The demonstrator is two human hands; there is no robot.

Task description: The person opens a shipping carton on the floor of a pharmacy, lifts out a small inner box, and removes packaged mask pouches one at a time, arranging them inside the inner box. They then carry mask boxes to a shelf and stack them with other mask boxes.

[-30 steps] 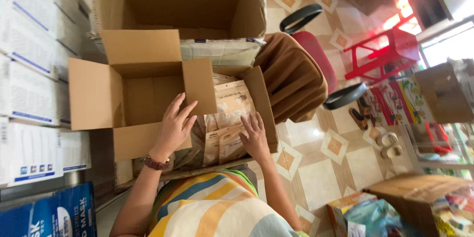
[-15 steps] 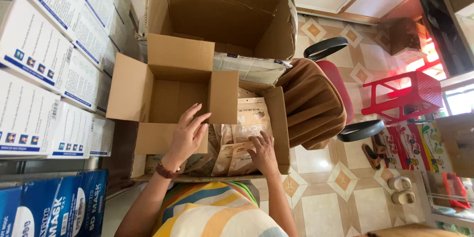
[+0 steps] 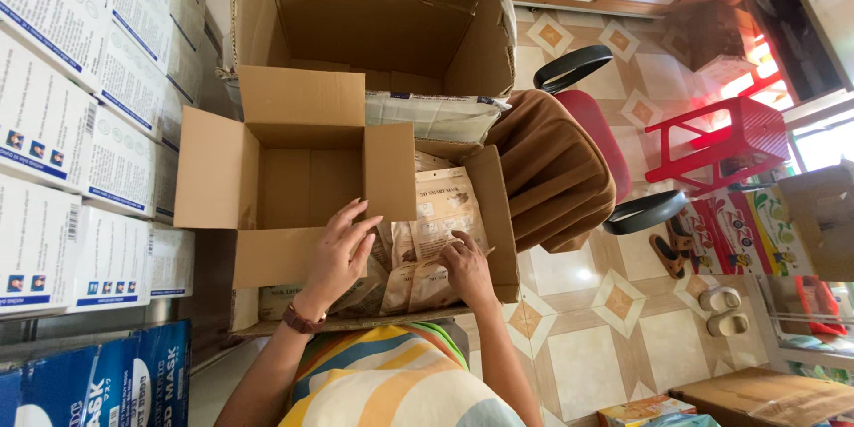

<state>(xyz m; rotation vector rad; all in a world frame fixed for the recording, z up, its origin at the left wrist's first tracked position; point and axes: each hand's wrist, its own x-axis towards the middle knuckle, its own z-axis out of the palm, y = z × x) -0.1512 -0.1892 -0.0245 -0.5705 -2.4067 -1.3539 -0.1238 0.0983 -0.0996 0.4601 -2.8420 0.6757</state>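
My left hand (image 3: 339, 257), with a band on its wrist, rests fingers spread on tan paper pouches (image 3: 442, 213), next to the flap of a small empty cardboard box (image 3: 294, 180). My right hand (image 3: 466, 270) presses on the same pouches, fingers bent over them. The pouches lie packed in an open carton (image 3: 499, 213) in front of my striped shirt. Whether either hand actually grips a pouch is unclear.
A large empty carton (image 3: 374, 22) stands beyond the small box. White printed boxes (image 3: 80, 124) are stacked at the left, with blue cartons (image 3: 98, 382) below them. To the right are a chair draped in brown cloth (image 3: 551, 169), a red stool (image 3: 725, 142) and sandals (image 3: 669, 249) on tiled floor.
The view has shifted and drawn closer. Both hands stay on the pouches; my left hand has slid slightly toward the small box's flap.
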